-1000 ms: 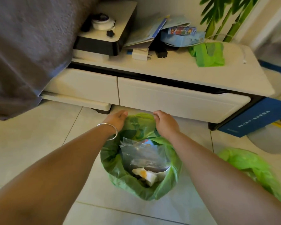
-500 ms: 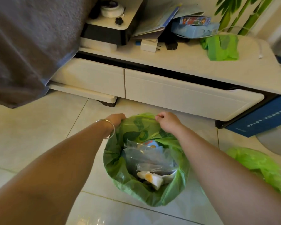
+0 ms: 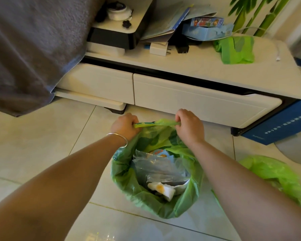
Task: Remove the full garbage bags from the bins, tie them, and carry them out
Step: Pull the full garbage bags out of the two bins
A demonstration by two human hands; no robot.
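Observation:
A green garbage bag (image 3: 129, 181) lines a small bin on the tiled floor, its mouth folded over the rim. Inside lie clear plastic wrappers (image 3: 156, 169) and crumpled white paper with an orange stain (image 3: 162, 188). My left hand (image 3: 124, 126), with a silver bracelet on the wrist, grips the far edge of the bag on the left. My right hand (image 3: 189, 126) pinches the same far edge on the right. The strip of bag between my hands is pulled taut and lifted off the rim.
A low white cabinet with drawers (image 3: 198, 100) stands just beyond the bin. On its top sit a folded green bag (image 3: 235, 49), boxes and papers. A second green bag (image 3: 276, 173) lies on the floor at right. A grey blanket (image 3: 30, 49) hangs at left.
Both hands have closed on the bag's far edge and pulled it up off the bin rim, stretching it between them. The view has shifted slightly.

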